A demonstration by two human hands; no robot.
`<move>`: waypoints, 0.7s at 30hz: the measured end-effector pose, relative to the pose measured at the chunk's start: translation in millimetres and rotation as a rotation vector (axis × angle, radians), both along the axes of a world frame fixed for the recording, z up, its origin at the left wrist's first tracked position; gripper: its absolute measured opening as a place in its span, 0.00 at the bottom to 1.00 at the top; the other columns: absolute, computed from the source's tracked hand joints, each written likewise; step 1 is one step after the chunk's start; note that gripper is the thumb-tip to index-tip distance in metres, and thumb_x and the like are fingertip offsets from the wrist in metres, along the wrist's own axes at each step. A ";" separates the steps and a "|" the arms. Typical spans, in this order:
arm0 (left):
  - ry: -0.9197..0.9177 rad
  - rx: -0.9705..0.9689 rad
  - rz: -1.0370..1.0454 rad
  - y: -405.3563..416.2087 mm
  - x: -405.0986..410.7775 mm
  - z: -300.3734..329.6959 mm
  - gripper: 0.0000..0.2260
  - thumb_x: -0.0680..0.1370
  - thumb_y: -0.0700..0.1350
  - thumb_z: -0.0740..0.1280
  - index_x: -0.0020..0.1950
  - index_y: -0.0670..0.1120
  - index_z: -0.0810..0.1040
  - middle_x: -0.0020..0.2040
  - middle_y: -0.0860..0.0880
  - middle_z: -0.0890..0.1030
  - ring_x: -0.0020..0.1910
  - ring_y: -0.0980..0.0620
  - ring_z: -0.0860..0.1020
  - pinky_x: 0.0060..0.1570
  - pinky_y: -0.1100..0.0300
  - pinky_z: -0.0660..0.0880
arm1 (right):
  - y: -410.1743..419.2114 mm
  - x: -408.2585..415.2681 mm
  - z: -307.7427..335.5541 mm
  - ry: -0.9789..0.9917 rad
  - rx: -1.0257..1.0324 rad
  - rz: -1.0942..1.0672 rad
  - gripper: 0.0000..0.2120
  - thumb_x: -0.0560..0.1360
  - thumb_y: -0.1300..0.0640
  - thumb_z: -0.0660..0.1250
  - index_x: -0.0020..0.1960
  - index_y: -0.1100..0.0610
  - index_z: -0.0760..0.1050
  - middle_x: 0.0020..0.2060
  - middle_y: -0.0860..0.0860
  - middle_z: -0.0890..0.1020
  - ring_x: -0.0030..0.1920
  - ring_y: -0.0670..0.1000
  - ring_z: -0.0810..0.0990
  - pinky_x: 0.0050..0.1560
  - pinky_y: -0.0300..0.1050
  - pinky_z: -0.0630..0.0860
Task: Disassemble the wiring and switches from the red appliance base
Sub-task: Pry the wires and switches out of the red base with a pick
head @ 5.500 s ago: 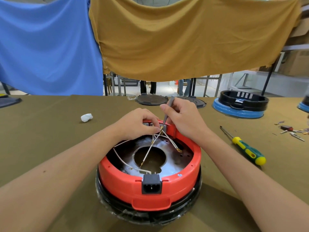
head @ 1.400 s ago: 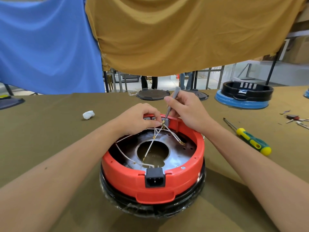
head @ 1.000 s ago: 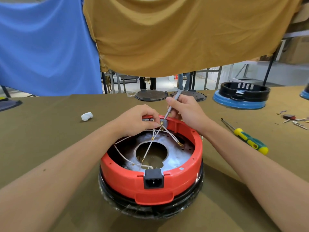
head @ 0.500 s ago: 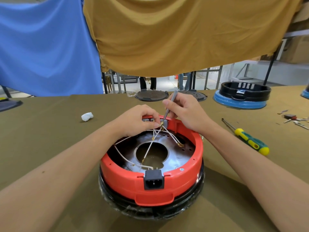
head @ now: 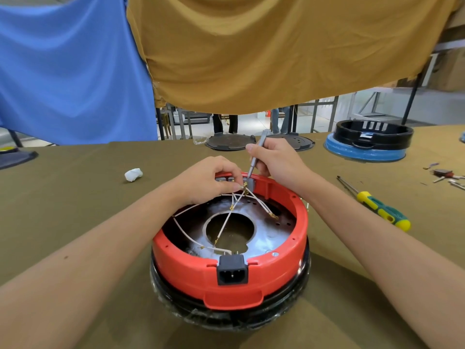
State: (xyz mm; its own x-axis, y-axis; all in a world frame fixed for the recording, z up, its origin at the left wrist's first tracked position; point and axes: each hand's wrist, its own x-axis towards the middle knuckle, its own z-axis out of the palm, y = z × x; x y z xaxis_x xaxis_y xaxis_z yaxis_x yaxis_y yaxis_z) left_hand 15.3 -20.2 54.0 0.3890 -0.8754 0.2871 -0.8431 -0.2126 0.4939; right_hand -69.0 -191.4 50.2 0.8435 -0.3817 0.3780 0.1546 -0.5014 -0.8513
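Red appliance base (head: 230, 278) at near centre of the table (head: 75, 197), unmoved, left hand (head: 208, 181) still pinching white wires (head: 226, 222) at far rim, right hand (head: 274, 163) gripping thin grey tool (head: 255, 157), tip back at the switch (head: 250, 183), screwdriver (head: 377, 209) lying right.

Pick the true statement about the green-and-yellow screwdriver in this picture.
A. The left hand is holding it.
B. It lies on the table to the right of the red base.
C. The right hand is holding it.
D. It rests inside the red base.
B: the green-and-yellow screwdriver lies on the table, right of the red base; the right hand grips a thin grey tool instead.
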 end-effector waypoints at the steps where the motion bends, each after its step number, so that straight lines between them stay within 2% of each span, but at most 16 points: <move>1: 0.001 -0.001 0.000 0.0 -0.4 0.1 0.07 0.76 0.40 0.72 0.42 0.52 0.81 0.53 0.49 0.81 0.57 0.55 0.76 0.56 0.72 0.66 | 0.1 -1.1 -0.5 -0.003 0.004 -0.005 0.15 0.82 0.53 0.64 0.38 0.58 0.75 0.23 0.47 0.73 0.23 0.44 0.68 0.28 0.35 0.68; 3: -0.002 -0.003 -0.004 0.0 -0.1 0.1 0.08 0.76 0.41 0.72 0.41 0.54 0.80 0.53 0.49 0.81 0.58 0.55 0.76 0.57 0.70 0.67 | 1.6 -4.5 -1.4 -0.029 -0.030 -0.020 0.16 0.82 0.53 0.63 0.39 0.60 0.75 0.25 0.49 0.74 0.24 0.45 0.69 0.30 0.38 0.68; 6: -0.013 -0.007 0.000 -0.2 0.7 -0.7 0.08 0.76 0.41 0.72 0.42 0.54 0.80 0.53 0.49 0.81 0.56 0.56 0.77 0.58 0.65 0.69 | 7.0 -10.2 0.0 -0.097 -0.234 -0.041 0.17 0.82 0.51 0.63 0.41 0.63 0.75 0.29 0.53 0.76 0.29 0.47 0.71 0.35 0.45 0.70; 9: -0.015 -0.020 -0.002 -0.8 1.6 -1.4 0.08 0.76 0.41 0.72 0.42 0.54 0.80 0.50 0.51 0.81 0.51 0.59 0.76 0.55 0.68 0.69 | 11.8 -13.1 3.3 -0.125 -0.409 -0.047 0.18 0.82 0.50 0.63 0.42 0.65 0.75 0.32 0.55 0.77 0.32 0.48 0.71 0.37 0.47 0.69; 11: -0.017 -0.023 -0.002 -0.7 1.6 -1.3 0.08 0.76 0.41 0.72 0.42 0.54 0.80 0.49 0.53 0.80 0.50 0.61 0.75 0.52 0.72 0.68 | 11.6 -14.1 5.0 -0.139 -0.452 -0.045 0.18 0.82 0.50 0.63 0.42 0.65 0.74 0.30 0.52 0.75 0.31 0.47 0.70 0.37 0.46 0.67; 13: -0.015 -0.023 -0.003 -0.5 1.6 -1.5 0.09 0.76 0.41 0.72 0.42 0.55 0.80 0.49 0.53 0.80 0.50 0.61 0.75 0.51 0.74 0.68 | 11.5 -14.3 5.0 -0.140 -0.451 -0.037 0.18 0.82 0.51 0.64 0.42 0.65 0.75 0.30 0.52 0.75 0.31 0.49 0.71 0.37 0.46 0.68; 16: -0.012 -0.018 0.001 -0.4 1.3 -1.0 0.09 0.76 0.41 0.72 0.41 0.56 0.80 0.51 0.51 0.80 0.52 0.60 0.76 0.54 0.72 0.68 | 11.0 -12.7 4.0 -0.140 -0.397 -0.025 0.18 0.82 0.51 0.64 0.43 0.66 0.75 0.33 0.57 0.78 0.33 0.55 0.74 0.39 0.50 0.72; 19: -0.004 -0.011 0.003 -0.1 -0.1 -0.1 0.10 0.76 0.41 0.72 0.41 0.56 0.79 0.52 0.50 0.80 0.55 0.57 0.76 0.58 0.66 0.69 | 6.8 -8.8 3.2 -0.119 -0.257 -0.010 0.16 0.82 0.53 0.64 0.42 0.64 0.75 0.29 0.49 0.77 0.30 0.47 0.75 0.37 0.44 0.74; 21: -0.012 -0.006 -0.004 0.0 -0.6 0.5 0.09 0.76 0.40 0.72 0.41 0.55 0.80 0.52 0.49 0.81 0.56 0.55 0.76 0.59 0.64 0.69 | 3.7 -5.7 1.7 -0.099 -0.165 -0.002 0.15 0.82 0.53 0.64 0.41 0.61 0.75 0.26 0.45 0.76 0.28 0.44 0.75 0.35 0.42 0.74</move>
State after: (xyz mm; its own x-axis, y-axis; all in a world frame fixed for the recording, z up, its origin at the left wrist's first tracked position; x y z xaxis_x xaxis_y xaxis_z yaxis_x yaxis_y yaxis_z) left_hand 14.7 -20.2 54.5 0.3816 -0.8754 0.2969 -0.8500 -0.2061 0.4848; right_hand -74.7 -187.7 51.9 0.7985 -0.3093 0.5164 0.2320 -0.6335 -0.7381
